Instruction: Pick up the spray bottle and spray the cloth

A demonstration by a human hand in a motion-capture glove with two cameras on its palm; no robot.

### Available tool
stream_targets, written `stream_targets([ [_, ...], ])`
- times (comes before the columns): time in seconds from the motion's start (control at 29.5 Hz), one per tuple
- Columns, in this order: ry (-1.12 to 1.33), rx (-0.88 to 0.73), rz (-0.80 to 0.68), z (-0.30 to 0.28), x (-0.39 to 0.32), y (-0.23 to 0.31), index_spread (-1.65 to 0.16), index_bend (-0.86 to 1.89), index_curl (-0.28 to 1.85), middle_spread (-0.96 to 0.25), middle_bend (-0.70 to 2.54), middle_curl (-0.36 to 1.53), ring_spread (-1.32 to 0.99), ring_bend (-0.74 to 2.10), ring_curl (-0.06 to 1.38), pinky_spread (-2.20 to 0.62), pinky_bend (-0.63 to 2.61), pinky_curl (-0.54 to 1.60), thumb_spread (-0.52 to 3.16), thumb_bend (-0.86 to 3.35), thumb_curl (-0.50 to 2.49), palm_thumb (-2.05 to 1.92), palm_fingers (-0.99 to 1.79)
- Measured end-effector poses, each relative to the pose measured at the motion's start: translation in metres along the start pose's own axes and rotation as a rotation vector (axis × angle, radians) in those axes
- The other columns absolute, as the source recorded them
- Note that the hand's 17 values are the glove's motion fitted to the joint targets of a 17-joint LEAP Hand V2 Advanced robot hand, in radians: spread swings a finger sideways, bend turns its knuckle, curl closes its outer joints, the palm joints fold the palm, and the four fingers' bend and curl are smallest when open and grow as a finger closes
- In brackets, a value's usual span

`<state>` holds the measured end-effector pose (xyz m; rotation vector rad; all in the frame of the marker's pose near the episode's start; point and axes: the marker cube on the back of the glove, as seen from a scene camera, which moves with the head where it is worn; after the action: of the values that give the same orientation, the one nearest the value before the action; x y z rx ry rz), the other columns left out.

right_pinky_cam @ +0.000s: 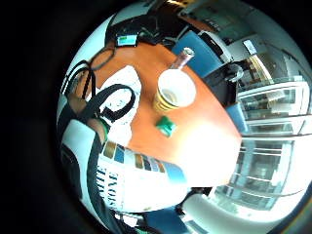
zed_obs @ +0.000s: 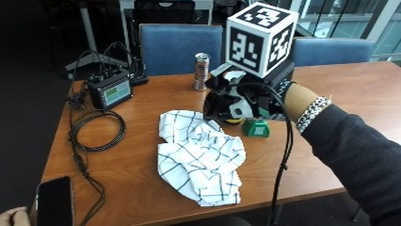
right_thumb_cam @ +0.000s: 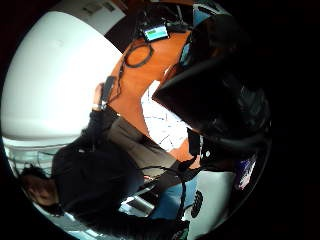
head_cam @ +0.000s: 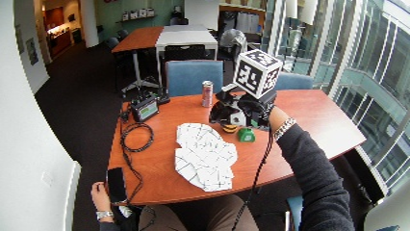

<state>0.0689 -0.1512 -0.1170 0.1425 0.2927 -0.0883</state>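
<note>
A white checked cloth (zed_obs: 200,155) lies crumpled on the wooden counter (zed_obs: 132,174). Just beyond its far edge the gloved right hand (zed_obs: 251,101) hovers, its grip curled round a spray bottle (right_pinky_cam: 141,183) with a printed label. Beside it sit a small green object (zed_obs: 255,128), a yellow paper cup (right_pinky_cam: 174,91), and farther back a drink can (zed_obs: 201,71).
</note>
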Motion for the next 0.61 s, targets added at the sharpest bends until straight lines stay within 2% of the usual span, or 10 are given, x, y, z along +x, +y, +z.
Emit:
stream_targets([
  [0.34, 0.187, -0.258, -0.062, 0.060, -0.032, -0.008, -0.31, 0.19, 0.48, -0.26, 0.46, 0.46, -0.23, 0.49, 0.41, -0.20, 0.39, 0.37, 1.04, -0.02, 0.46, 0.83, 1.32],
  [0.61, 0.290, -0.362, -0.064, 0.102, -0.039, -0.006, -0.31, 0.19, 0.48, -0.26, 0.46, 0.46, -0.23, 0.50, 0.42, -0.20, 0.40, 0.37, 1.04, -0.02, 0.46, 0.84, 1.32],
])
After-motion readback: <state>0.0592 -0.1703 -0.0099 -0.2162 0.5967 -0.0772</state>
